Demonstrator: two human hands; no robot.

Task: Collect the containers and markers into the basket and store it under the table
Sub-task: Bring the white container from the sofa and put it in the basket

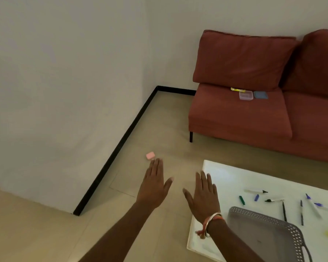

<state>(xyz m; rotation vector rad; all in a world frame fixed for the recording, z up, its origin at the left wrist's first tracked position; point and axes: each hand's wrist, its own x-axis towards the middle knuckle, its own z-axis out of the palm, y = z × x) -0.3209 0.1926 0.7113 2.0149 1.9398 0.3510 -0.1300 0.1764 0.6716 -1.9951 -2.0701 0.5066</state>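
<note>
On the far left is the plain pale wall [55, 91], its black skirting board [121, 140] running down to a corner at about seven o'clock in the view. A small pink rectangular container [150, 155] lies alone on the beige wood-look floor [169, 129] near the skirting, at eleven o'clock from the left hand's fingertips. How high above the floor that hand hangs I cannot tell. The left hand [155, 184] is stretched out flat, palm down, fingers straight and thumb splayed, with nothing in it. At its three o'clock the right hand [203, 195] is just as flat and empty, a silver bangle with orange thread [212, 222] on its wrist, over the near corner of the low white rectangular table [225, 176]. At five o'clock from that hand a grey perforated plastic basket [263, 237] sits on the table. Loose markers [283, 211] and a green cap [242, 200] are scattered on the tabletop between the basket's twelve and two o'clock. The table stands between the person and the rust-red fabric sofa [235, 114] at one o'clock. On the sofa seat rests a clear plastic box [246, 95], with a flat blue square container [260, 95] just beside it at three o'clock and a small yellow object [237, 89], too blurred to name, at its eleven.
</note>
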